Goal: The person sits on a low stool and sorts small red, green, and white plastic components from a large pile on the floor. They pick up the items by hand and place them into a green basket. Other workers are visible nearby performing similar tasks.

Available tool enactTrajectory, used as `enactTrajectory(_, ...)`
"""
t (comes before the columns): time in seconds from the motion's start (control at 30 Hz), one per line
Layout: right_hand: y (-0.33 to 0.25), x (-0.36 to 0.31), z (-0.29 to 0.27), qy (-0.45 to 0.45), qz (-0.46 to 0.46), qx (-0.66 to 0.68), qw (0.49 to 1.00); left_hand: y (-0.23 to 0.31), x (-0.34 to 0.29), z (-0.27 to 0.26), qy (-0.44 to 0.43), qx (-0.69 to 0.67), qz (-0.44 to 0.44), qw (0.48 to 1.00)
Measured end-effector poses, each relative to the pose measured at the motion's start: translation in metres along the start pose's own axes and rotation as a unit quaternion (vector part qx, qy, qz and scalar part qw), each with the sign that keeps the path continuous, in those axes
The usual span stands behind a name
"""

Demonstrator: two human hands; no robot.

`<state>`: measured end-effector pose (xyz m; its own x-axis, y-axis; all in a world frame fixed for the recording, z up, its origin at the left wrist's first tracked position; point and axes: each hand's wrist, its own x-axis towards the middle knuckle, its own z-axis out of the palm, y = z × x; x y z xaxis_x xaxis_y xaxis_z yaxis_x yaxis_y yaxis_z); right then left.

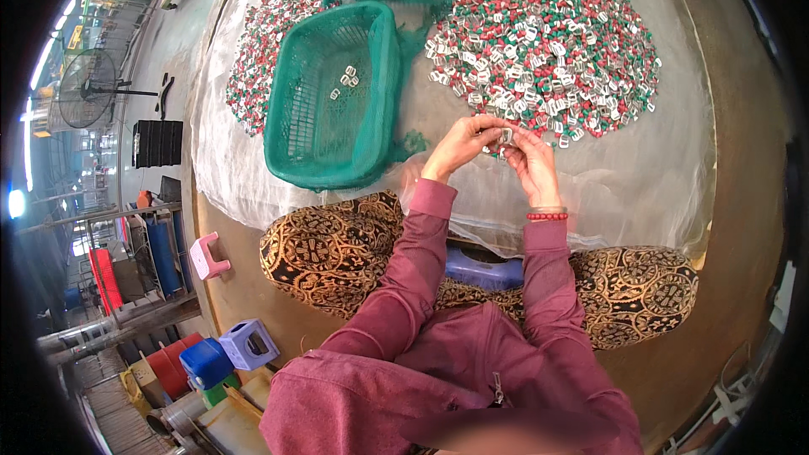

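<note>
Past the patterned trousers (330,246), the left hand (460,148) and right hand (534,165) meet, both pinching a small silvery buckle (506,136). Leftward sits a green basket (388,88) with a few silvery pieces (346,82) inside; just beyond the buckle spreads a heap of red, green and silvery beads (548,46).

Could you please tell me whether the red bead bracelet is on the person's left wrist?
No, the red bead bracelet circles the wrist of the right hand.
</note>
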<state>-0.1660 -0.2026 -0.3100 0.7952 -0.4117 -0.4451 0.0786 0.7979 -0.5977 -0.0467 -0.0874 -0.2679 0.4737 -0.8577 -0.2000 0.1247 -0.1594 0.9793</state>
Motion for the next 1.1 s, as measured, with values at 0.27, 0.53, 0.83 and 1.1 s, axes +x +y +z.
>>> enactTrajectory(0.27,-0.051,0.02,-0.063,0.151,-0.103,0.086,0.98,-0.024,0.007,-0.018,0.062,-0.409,-0.033,0.91)
enactTrajectory(0.53,0.014,0.088,-0.182,0.206,-0.124,-0.651,0.72,-0.154,0.044,0.011,0.188,0.418,-0.24,0.856)
enactTrajectory(0.83,0.093,0.06,-0.152,0.169,-0.119,-0.497,0.842,-0.169,0.027,-0.017,0.162,-0.218,-0.216,0.938)
enactTrajectory(1.1,0.032,0.051,-0.111,0.132,-0.033,-0.206,0.969,-0.141,0.039,0.007,0.127,0.032,-0.206,0.97)
